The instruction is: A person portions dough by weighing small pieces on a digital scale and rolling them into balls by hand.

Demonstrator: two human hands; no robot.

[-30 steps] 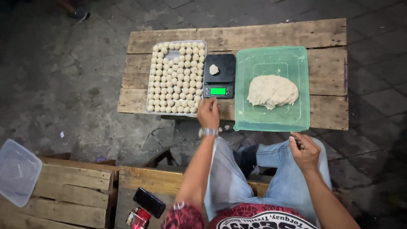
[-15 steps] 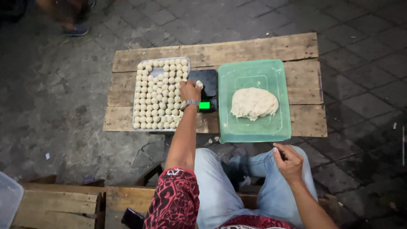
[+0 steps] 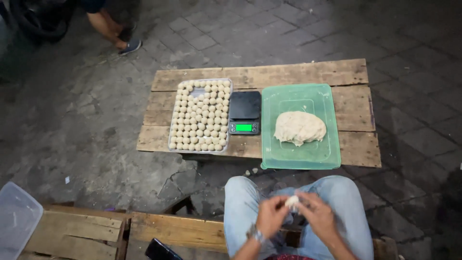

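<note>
left hand (image 3: 271,215) is off the scale (image 3: 244,112) and back over the lap; half a second ago it was reaching up at the scale platform, where a small dough piece sat a second ago. platform now reads bare, green display lit. both hands meet in front of the knees, at about 6 o'clock from the scale, with a small dough piece (image 3: 292,202) pinched between them. left fingers curl closed onto it from its 9 o'clock side, right hand (image 3: 317,216) closes fingers on it from 3 o'clock; before, that hand was idle on the thigh. my read: the weighed portion has come off the scale and is being worked between the fingers, looks like shaping. orientation of the piece: it's a small rounded lump, mostly covered by fingertips, no clear long axis or pointing direction that i can tell. for reference, the big dough mass (image 3: 299,127) on the green lid (image 3: 298,161) at 3 o'clock of the scale is elongated, long axis roughly 9-to-3. tray of dough balls (image 3: 200,115) sits touching the scale at its 9 o'clock, nearly full, long axis 12-to-6. all on the plank table (image 3: 260,76). camera view has also shifted lower since then.
</note>
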